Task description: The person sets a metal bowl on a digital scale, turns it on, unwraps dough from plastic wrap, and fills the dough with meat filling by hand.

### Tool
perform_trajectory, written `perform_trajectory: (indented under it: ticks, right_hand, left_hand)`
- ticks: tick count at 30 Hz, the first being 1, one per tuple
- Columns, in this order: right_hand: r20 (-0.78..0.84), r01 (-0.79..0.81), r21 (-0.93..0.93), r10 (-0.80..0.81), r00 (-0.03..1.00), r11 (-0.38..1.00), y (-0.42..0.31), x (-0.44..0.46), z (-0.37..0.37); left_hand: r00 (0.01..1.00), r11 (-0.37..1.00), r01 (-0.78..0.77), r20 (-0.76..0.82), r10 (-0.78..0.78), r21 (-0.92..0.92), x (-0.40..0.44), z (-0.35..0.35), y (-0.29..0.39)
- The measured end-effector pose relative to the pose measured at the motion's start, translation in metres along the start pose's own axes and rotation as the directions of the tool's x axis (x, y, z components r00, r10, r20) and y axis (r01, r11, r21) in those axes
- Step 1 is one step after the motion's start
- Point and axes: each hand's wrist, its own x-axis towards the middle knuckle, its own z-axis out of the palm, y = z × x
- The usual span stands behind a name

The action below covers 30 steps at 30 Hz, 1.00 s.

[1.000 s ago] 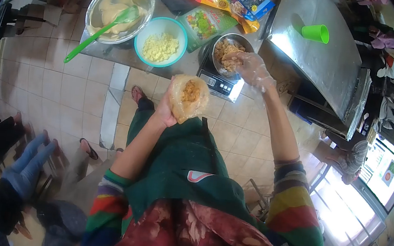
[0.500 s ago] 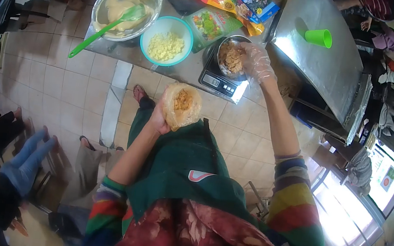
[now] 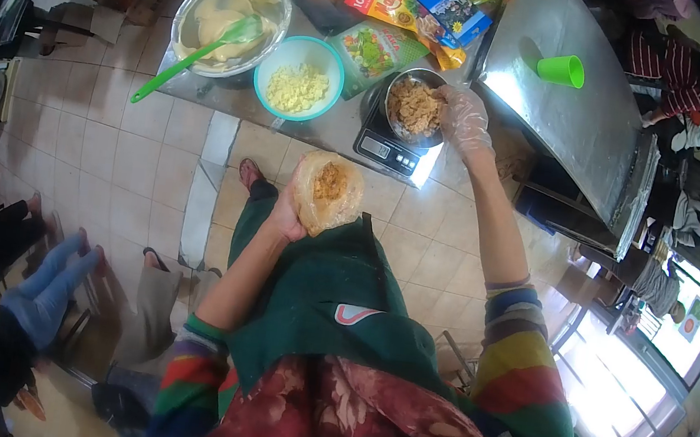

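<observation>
Now the gloved right hand (image 3: 466, 124) has drawn back, uncovering crumbly filling (image 3: 414, 107) in the metal bowl (image 3: 404, 133) beside its fingers; their grip is unclear. The left hand's (image 3: 290, 216) fingers cradle a filling-topped, dough-like wrapper (image 3: 336, 210).

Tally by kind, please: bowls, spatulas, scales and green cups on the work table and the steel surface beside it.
Bowls: 3 (mixing bowl, teal-rimmed bowl, steel bowl)
Spatula: 1
Digital scale: 1
Green cups: 2 (one on the steel surface, one behind the packets)
Total: 7
</observation>
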Motion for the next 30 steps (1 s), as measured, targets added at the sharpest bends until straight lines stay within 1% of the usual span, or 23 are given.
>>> perform_trajectory:
  ticks: [3,6,7,9,10,11,12,15,17,18,19,20,21,22,23,24,25,27,28,30]
  right_hand:
    - [-0.010,-0.021,-0.029,0.021,1.000,0.999,0.005,0.000,0.009]
    - [-0.036,-0.056,0.233,0.066,0.997,0.971,0.012,-0.002,0.011]
    - [0.029,-0.149,0.364,0.149,0.988,0.919,0.005,-0.004,0.000]
    - [0.186,-0.334,0.582,0.278,0.942,0.741,-0.009,-0.014,-0.022]
    - [0.265,-0.366,0.749,0.256,0.929,0.552,-0.011,-0.021,-0.023]
    - [0.336,-0.391,0.861,0.213,0.918,0.325,-0.014,-0.028,-0.024]
    - [0.392,-0.406,0.911,0.153,0.907,0.076,-0.017,-0.036,-0.026]
    - [0.369,-0.360,0.925,-0.061,0.927,0.126,-0.061,-0.070,-0.050]
    - [0.472,-0.454,0.880,-0.160,0.867,0.140,-0.094,-0.091,-0.056]
    - [0.410,-0.321,0.882,-0.226,0.884,0.346,-0.105,-0.099,-0.048]
    - [0.359,-0.161,0.836,-0.300,0.884,0.525,-0.114,-0.109,-0.035]
    - [0.215,0.059,0.722,-0.304,0.928,0.689,-0.126,-0.123,-0.023]
    - [0.069,0.252,0.531,-0.338,0.939,0.809,-0.137,-0.134,-0.014]
    - [0.182,0.081,0.631,-0.249,0.951,0.772,-0.144,-0.139,-0.012]
    - [0.303,-0.095,0.701,-0.175,0.937,0.707,-0.151,-0.141,-0.011]
    - [0.425,-0.268,0.739,-0.119,0.897,0.618,-0.155,-0.145,-0.010]
    - [0.360,-0.173,0.698,-0.132,0.924,0.695,-0.155,-0.152,-0.004]
    - [0.204,0.058,0.593,-0.219,0.954,0.803,-0.156,-0.158,0.012]
    - [0.201,0.008,0.682,-0.197,0.960,0.731,-0.160,-0.157,0.007]
    - [0.106,0.029,0.730,-0.155,0.982,0.683,-0.163,-0.154,0.002]
  left_hand:
    - [0.999,1.000,0.009,0.035,-0.008,-0.030,0.000,-0.006,0.000]
    - [0.999,0.999,0.022,0.043,-0.021,-0.034,-0.004,-0.007,0.000]
    - [0.999,0.999,0.025,0.044,-0.024,-0.025,-0.006,-0.007,0.000]
    - [0.999,1.000,0.023,0.027,-0.023,0.008,-0.009,-0.005,0.000]
    - [1.000,0.999,0.017,0.008,-0.018,0.032,-0.011,-0.002,0.000]
    - [1.000,0.998,0.012,-0.011,-0.011,0.056,-0.012,0.000,0.000]
    - [1.000,0.998,0.017,0.001,-0.017,0.057,-0.013,-0.001,0.000]
    - [0.999,0.996,0.037,0.029,-0.039,0.078,-0.015,-0.001,0.000]
    - [0.998,0.992,0.049,0.038,-0.054,0.113,-0.018,0.000,-0.001]
    - [0.997,0.992,0.056,0.049,-0.061,0.112,-0.019,0.002,-0.002]
    - [0.996,0.992,0.062,0.059,-0.069,0.111,-0.020,0.002,-0.003]
    - [0.995,0.991,0.069,0.068,-0.077,0.110,-0.021,0.004,-0.004]
    - [0.997,0.986,0.079,0.013,-0.082,0.147,-0.022,0.006,-0.004]
    - [0.996,0.979,0.089,-0.043,-0.083,0.184,-0.023,0.010,-0.005]
    - [0.992,0.970,0.100,-0.098,-0.080,0.220,-0.024,0.013,-0.005]
    - [0.990,0.968,0.126,-0.089,-0.109,0.216,-0.024,0.014,-0.007]
    - [0.988,0.966,0.147,-0.082,-0.132,0.213,-0.023,0.013,-0.009]
    - [0.984,0.969,0.163,-0.095,-0.147,0.186,-0.024,0.014,-0.006]
    - [0.983,0.974,0.159,-0.113,-0.142,0.160,-0.024,0.014,-0.007]
    - [0.986,0.979,0.157,-0.083,-0.147,0.133,-0.020,0.005,-0.007]
